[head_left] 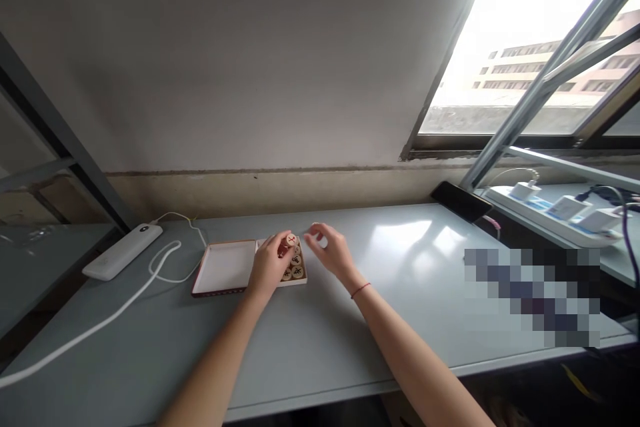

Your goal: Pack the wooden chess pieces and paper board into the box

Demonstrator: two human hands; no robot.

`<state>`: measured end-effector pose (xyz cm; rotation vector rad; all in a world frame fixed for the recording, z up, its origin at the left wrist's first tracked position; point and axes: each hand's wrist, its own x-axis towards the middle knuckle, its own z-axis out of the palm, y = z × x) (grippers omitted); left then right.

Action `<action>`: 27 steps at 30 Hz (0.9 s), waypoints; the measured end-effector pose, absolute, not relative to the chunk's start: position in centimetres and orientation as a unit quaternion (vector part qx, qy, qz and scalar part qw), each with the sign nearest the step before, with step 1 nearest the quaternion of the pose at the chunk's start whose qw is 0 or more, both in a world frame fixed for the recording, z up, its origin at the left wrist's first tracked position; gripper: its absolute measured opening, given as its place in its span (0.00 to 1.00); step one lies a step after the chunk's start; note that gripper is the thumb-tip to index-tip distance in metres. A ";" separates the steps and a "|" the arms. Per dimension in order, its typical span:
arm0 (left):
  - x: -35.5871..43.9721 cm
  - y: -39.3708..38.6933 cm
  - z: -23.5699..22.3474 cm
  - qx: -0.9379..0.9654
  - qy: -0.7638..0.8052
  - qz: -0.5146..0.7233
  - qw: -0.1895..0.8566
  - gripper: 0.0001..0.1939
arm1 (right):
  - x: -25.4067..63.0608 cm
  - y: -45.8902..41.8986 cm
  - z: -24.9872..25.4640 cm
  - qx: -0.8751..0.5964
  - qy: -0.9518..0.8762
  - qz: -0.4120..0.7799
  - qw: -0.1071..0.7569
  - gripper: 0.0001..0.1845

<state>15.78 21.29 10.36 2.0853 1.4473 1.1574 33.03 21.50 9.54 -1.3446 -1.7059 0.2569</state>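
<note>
Head view: open box [227, 268] lies lengthwise left to right.

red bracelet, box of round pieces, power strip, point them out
red bracelet [361, 289], head view, middle of band
box of round pieces [295, 283], head view, near wall
power strip [541, 213], head view, casing between plugs

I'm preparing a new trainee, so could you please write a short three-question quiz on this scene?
1. Multiple choice: Which lies left of the open box?
A) A dark flat device
B) A white oblong device
C) A row of plugged-in chargers

2. True or false: A red string circles the wrist of the right hand.

3. Fill in the colour: The left hand holds a round piece with a ____ marking.

Key: 1 B; 2 true; 3 red
</note>
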 end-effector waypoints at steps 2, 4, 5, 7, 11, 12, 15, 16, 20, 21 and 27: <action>15.9 21.1 10.4 0.762 0.503 0.385 0.134 0.14 | 31.2 20.6 10.3 -0.511 -0.713 0.139 0.459 0.11; 16.0 21.0 10.3 0.773 0.500 0.372 0.123 0.14 | 30.2 20.3 10.5 -0.494 -0.718 0.158 0.463 0.11; 16.0 21.1 10.3 0.775 0.500 0.369 0.119 0.14 | 30.1 20.5 10.4 -0.491 -0.717 0.162 0.467 0.11; 15.9 21.1 10.2 0.780 0.498 0.361 0.113 0.16 | 31.0 21.3 9.9 -0.505 -0.701 0.159 0.478 0.13; 15.8 21.2 10.2 0.784 0.495 0.358 0.110 0.18 | 35.3 23.7 8.1 -0.613 -0.606 0.096 0.498 0.17; 15.8 21.2 10.2 0.784 0.495 0.359 0.109 0.17 | 36.3 24.2 7.6 -0.643 -0.588 0.077 0.485 0.17; 15.7 21.2 10.0 0.782 0.498 0.358 0.108 0.15 | 38.1 25.1 6.4 -0.696 -0.565 0.063 0.439 0.15; 15.7 21.2 10.0 0.782 0.498 0.358 0.107 0.14 | 38.3 25.3 6.1 -0.699 -0.574 0.065 0.421 0.13; 15.7 21.3 9.8 0.784 0.495 0.362 0.099 0.14 | 37.9 25.4 5.6 -0.697 -0.615 0.049 0.365 0.06; 15.6 21.3 9.8 0.783 0.496 0.362 0.099 0.14 | 37.8 25.4 5.6 -0.698 -0.618 0.040 0.359 0.05; 15.5 21.3 10.2 0.772 0.514 0.358 0.106 0.13 | 37.7 25.4 5.3 -0.695 -0.632 0.010 0.344 0.05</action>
